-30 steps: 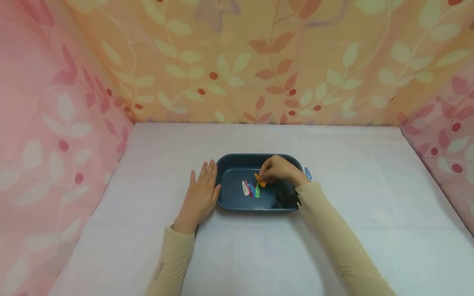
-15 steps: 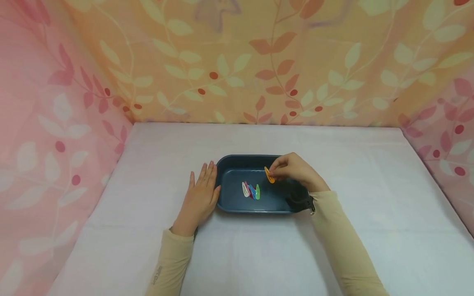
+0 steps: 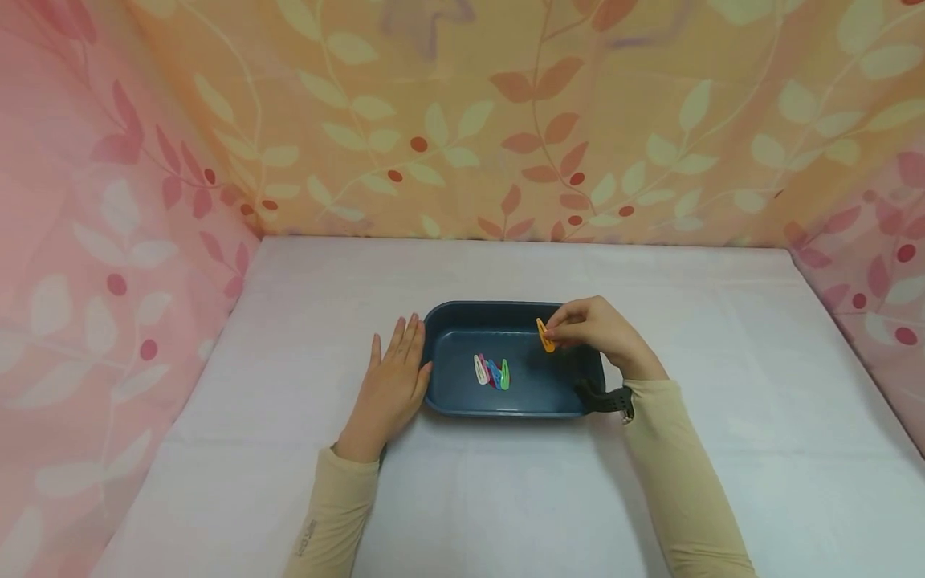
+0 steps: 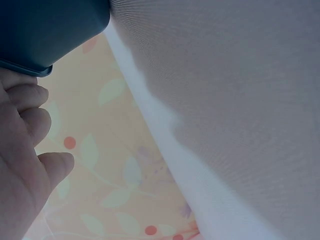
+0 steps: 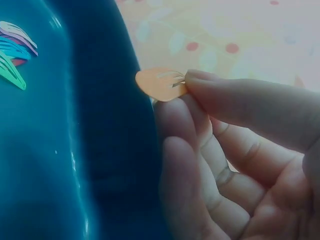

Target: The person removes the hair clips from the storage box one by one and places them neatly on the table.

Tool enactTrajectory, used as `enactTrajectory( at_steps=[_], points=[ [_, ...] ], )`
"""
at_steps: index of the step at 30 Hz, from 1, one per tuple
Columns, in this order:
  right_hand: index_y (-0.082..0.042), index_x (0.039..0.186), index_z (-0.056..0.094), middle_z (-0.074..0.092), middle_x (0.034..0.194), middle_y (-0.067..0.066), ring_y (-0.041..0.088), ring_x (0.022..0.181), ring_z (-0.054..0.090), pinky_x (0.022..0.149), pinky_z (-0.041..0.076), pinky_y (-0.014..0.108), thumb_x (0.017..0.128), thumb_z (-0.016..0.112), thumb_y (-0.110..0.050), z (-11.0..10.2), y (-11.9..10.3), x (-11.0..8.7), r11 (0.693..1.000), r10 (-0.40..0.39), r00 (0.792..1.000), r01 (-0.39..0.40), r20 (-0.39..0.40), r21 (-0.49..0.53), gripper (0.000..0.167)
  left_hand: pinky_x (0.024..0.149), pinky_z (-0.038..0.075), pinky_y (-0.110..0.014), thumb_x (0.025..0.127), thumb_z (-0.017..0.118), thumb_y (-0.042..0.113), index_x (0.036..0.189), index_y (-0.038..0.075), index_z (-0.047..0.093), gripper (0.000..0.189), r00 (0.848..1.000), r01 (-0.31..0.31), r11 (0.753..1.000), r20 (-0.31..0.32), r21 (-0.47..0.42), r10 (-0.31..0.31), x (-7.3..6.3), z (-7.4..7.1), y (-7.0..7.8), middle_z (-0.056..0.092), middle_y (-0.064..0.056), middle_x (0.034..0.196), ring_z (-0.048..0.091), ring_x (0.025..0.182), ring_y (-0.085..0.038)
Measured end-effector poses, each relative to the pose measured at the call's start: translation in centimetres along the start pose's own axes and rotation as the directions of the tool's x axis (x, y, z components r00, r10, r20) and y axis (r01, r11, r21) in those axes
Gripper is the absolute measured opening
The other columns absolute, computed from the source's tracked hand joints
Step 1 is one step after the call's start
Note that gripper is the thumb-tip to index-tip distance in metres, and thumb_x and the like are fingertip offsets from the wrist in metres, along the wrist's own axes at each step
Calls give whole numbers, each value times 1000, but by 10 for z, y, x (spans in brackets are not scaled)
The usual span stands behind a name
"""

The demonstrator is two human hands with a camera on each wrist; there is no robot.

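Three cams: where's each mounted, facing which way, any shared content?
Head: worn on head, facing forward and down at dark blue rectangular tray; left hand, right hand, beige fabric sleeves show.
Left wrist: worn there, facing left hand at tray's outer side; only that hand shows.
Right wrist: worn there, facing right hand pinching orange teardrop-shaped hair clip; only that hand shows.
Shared: head and right wrist both show that clip.

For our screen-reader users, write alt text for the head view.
A right hand pinches an orange hair clip over a dark blue tray holding a small bunch of colourful clips. The left hand lies with fingers extended at the tray's left end.
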State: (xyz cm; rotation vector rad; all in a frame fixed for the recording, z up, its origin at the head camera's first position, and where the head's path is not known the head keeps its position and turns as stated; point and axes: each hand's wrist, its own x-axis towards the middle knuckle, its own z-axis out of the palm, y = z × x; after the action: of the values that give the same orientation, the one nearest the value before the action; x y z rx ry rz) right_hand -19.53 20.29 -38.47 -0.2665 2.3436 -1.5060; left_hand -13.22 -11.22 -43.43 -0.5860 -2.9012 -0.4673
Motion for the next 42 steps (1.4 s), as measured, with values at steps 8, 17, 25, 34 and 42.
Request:
enactTrajectory(
  at_steps=[8,17,25,34,42],
  points=[
    [9,90,67,69,79,12,24,73,66,70,55,38,83,72,-11,-11,4,-5,1000,20,999,-20,-47,-7,22,110,9,-57,98,45,23,147,-4,24,59,1000,-5,1000,-1,-1,5,0,-1,1,17,-14,154,13,142,-29],
    [9,94,67,70,81,12,22,75,65,70,54,31,85,70,-12,-22,9,-9,1000,27,998,-28,-58,-2,23,111,6,-55,99,44,24,147,-3,23,59,1000,7,1000,7,-9,-7,0,-1,0,16,-13,155,11,143,-27],
    [12,97,65,69,79,6,16,73,65,69,54,30,86,68,-7,-32,16,-15,1000,5,997,-3,-83,16,22,111,6,-56,99,44,24,147,-3,23,59,1000,5,1000,8,-7,-5,0,0,0,16,-13,155,11,143,-27],
    [14,98,64,70,76,0,14,71,65,67,53,28,86,66,-6,-39,27,-22,999,9,993,-4,-115,49,23,111,6,-56,99,45,24,147,-2,23,60,1000,6,1000,10,-3,-6,0,0,0,15,-13,155,10,143,-26],
    [14,100,63,68,76,-1,19,72,65,70,54,32,87,68,-10,-44,38,-27,998,47,988,-39,-147,54,28,111,6,-55,99,44,24,147,-2,23,59,1000,7,1000,11,-4,-7,0,0,0,15,-13,155,10,143,-27]
  ],
)
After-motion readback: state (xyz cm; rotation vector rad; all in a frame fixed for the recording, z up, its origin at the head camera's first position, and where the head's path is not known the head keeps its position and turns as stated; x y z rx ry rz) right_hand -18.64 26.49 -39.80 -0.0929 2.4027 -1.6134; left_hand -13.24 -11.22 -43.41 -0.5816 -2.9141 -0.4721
